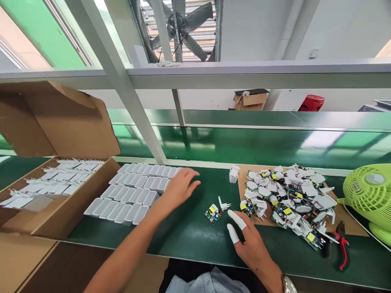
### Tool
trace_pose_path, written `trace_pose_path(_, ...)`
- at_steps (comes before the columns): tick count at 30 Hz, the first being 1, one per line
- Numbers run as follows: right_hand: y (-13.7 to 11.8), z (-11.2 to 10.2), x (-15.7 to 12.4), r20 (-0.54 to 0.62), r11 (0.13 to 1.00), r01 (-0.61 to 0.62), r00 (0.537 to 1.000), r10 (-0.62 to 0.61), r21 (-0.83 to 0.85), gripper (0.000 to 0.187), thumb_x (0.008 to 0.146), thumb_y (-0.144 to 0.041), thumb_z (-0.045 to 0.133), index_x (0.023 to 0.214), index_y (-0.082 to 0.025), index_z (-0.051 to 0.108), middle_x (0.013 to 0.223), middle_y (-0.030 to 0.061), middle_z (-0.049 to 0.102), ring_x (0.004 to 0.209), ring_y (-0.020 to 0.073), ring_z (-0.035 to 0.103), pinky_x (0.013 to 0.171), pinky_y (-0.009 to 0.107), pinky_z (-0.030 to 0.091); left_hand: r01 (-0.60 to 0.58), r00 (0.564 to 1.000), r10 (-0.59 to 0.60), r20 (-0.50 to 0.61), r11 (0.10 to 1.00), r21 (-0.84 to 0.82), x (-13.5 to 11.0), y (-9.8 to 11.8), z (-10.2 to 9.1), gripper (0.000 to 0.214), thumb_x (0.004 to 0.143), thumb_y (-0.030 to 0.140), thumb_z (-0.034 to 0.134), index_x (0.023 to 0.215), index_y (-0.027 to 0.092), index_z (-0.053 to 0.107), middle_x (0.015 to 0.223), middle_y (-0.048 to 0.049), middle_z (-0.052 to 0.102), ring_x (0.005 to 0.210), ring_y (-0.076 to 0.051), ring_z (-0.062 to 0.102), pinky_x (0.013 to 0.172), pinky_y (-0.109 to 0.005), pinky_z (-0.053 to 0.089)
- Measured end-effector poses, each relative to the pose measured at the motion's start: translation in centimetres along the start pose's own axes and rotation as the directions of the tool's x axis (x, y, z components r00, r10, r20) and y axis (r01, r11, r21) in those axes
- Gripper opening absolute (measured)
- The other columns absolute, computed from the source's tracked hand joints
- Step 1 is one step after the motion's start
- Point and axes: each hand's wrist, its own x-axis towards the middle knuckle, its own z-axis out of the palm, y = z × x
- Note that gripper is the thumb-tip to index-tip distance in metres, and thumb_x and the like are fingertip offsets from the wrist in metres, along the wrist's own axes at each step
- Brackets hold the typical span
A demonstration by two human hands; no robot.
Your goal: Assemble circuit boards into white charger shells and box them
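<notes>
My left hand (180, 188) reaches out over the green bench, fingers stretched and open, its tips beside the rows of white charger housings (131, 194) laid flat. My right hand (249, 240) rests near the front edge with white finger cots on two fingers; the fingers are apart and hold nothing. Just ahead of it lies a small circuit board with a white plug piece (215, 211). A single white housing (233, 174) stands upright further back.
A pile of circuit boards and white plug parts (290, 199) lies on a cardboard sheet at right. Red-handled pliers (342, 244) sit by it. A green desk fan (371, 195) stands far right. An open carton of white parts (45, 191) is at left.
</notes>
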Motion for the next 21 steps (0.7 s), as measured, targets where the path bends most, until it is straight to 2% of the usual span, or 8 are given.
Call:
trace_pose_path(3,0.3,-0.5,1.0,0.158,0.995,0.064,0.986,-0.052,-0.072,0.07,0.095,-0.003,0.046,0.16,-0.028,0.034,0.14,0.0123,0.063,0.132,0.0278,0.059,0.106,0.052,0.057,0.012,0.996,0.009,-0.094,0.973,0.229,-2.1,-3.7,-1.8,0.021,0.091,0.038,0.07,0.103,0.021,0.072,0.122,-0.0153,0.065,0.125,-0.039,0.055,0.107,-0.059,0.049)
trace_pose_path(6,0.4,0.0,2.7,0.383,0.986,0.122,0.921,-0.07,-0.113,0.091,0.08,0.005,0.043,0.164,-0.025,0.026,0.156,0.0108,0.052,0.15,0.0302,0.041,0.116,0.058,0.048,0.023,0.998,-0.002,-0.07,0.954,0.3,-4.6,-5.6,-1.3,0.011,0.084,0.026,0.076,0.093,0.02,0.073,0.136,-0.0178,0.059,0.139,-0.046,0.043,0.109,-0.067,0.044)
trace_pose_path(9,0.3,1.5,5.0,0.569,0.972,0.177,0.82,-0.06,-0.153,0.098,0.066,0.006,0.05,0.16,-0.017,0.034,0.161,0.0132,0.046,0.155,0.0352,0.03,0.124,0.064,0.034,0.005,0.997,0.011,-0.07,0.975,0.223,-5.9,-4.6,0.7,0.007,0.088,0.016,0.067,0.084,0.02,0.071,0.143,-0.0149,0.057,0.146,-0.044,0.038,0.113,-0.069,0.04)
trace_pose_path(12,0.4,2.4,6.5,0.66,0.956,0.225,0.75,-0.044,-0.191,0.083,0.066,0.002,0.057,0.148,-0.012,0.049,0.144,0.019,0.059,0.142,0.0374,0.048,0.125,0.067,0.03,-0.096,0.995,0.096,-0.015,0.995,0.036,-6.1,-2.5,2.5,0.009,0.093,0.017,0.064,0.086,0.021,0.07,0.146,-0.0121,0.056,0.147,-0.037,0.041,0.119,-0.061,0.04)
trace_pose_path(14,0.7,2.4,6.5,0.661,0.954,0.21,0.75,-0.019,-0.212,0.069,0.074,-0.004,0.061,0.142,-0.012,0.054,0.126,0.018,0.067,0.126,0.035,0.06,0.122,0.067,0.033,-0.122,0.989,0.13,0.074,0.987,-0.11,-6.0,-1.5,3.3,0.005,0.093,0.019,0.065,0.09,0.021,0.069,0.149,-0.0126,0.054,0.143,-0.033,0.05,0.117,-0.052,0.047)
trace_pose_path(16,1.1,2.1,5.7,0.618,0.965,0.162,0.786,0.0,-0.206,0.059,0.084,-0.012,0.063,0.141,-0.014,0.054,0.121,0.0164,0.068,0.121,0.0337,0.063,0.119,0.066,0.04,-0.076,0.981,0.115,0.154,0.968,-0.241,-6.0,-1.3,3.9,0.005,0.093,0.019,0.066,0.097,0.022,0.068,0.152,-0.0128,0.052,0.134,-0.029,0.059,0.111,-0.045,0.053)
trace_pose_path(19,1.7,1.9,3.7,0.521,0.985,0.082,0.854,0.011,-0.155,0.058,0.093,-0.016,0.059,0.149,-0.02,0.045,0.141,0.0169,0.06,0.136,0.0334,0.054,0.114,0.061,0.048,0.027,0.983,0.047,0.178,0.919,-0.394,-5.9,-2.0,5.0,0.042,0.087,0.023,0.076,0.126,0.025,0.062,0.152,-0.0129,0.053,0.13,-0.028,0.064,0.107,-0.042,0.056)
trace_pose_path(21,1.8,1.8,2.9,0.468,0.99,0.049,0.884,0.02,-0.136,0.06,0.095,-0.017,0.057,0.153,-0.023,0.04,0.146,0.0156,0.058,0.14,0.0332,0.052,0.113,0.06,0.049,0.091,0.984,-0.01,0.178,0.89,-0.447,-6.0,-2.6,5.8,0.071,0.084,0.026,0.081,0.147,0.027,0.048,0.151,-0.0141,0.055,0.134,-0.03,0.062,0.11,-0.043,0.054)
